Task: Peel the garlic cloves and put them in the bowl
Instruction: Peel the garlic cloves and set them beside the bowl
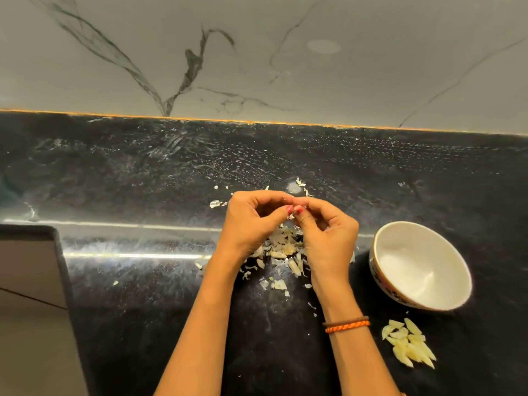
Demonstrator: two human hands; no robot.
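Over the middle of the black counter, my left hand (251, 221) and my right hand (328, 232) meet fingertip to fingertip. Between the fingertips they pinch a small garlic clove (291, 215), mostly hidden, with a bit of white skin showing. Below the hands lies a heap of garlic skins (283, 247). A white bowl (445, 252) stands to the right of my right hand, with nothing visible inside. Several peeled cloves (408, 345) lie in a pile on the counter in front of the bowl.
Loose skin flakes (278, 284) are scattered around the heap and toward the counter's back. A grey marble wall (257, 52) rises behind the counter. A dark-edged grey panel (28, 281) fills the lower left corner.
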